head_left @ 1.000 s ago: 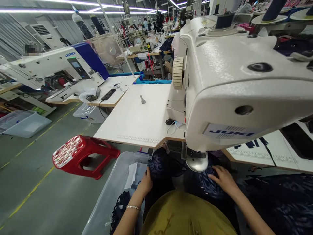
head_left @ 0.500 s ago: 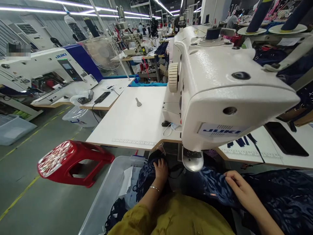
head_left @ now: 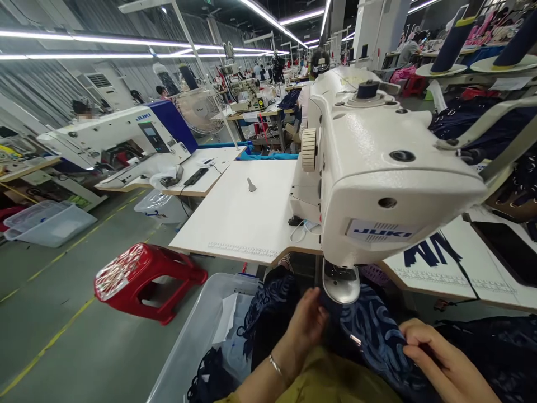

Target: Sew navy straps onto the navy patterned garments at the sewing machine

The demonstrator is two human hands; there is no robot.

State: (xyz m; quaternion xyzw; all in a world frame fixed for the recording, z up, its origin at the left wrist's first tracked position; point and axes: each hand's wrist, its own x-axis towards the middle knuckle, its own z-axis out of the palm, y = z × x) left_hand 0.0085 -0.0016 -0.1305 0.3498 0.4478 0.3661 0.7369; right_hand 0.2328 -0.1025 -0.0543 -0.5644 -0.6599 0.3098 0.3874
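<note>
Dark blue patterned fabric [head_left: 373, 330] with a small label hangs across my lap beneath the sewing machine [head_left: 398, 196]. My right hand [head_left: 440, 355] pinches its right part between thumb and fingers. Just left of the machine's rounded metal work end [head_left: 342, 285], my left hand [head_left: 306, 322] is raised with its fingers curled at the fabric's dark left part. Those fingers are blurred, and whether they grip the cloth is unclear. Part of the cloth passes behind the metal end.
A clear plastic bin [head_left: 184, 341] holding dark garments stands at my left, with a red stool [head_left: 151, 280] beyond it. The white table [head_left: 235, 218] carries a small grey metal piece [head_left: 251, 184]. Dark strips [head_left: 432, 252] and a black phone [head_left: 505, 252] lie right.
My left hand has moved right, from the dark cloth over the bin's edge to beside the machine's metal end. My right hand still pinches the fabric, and the view has shifted.
</note>
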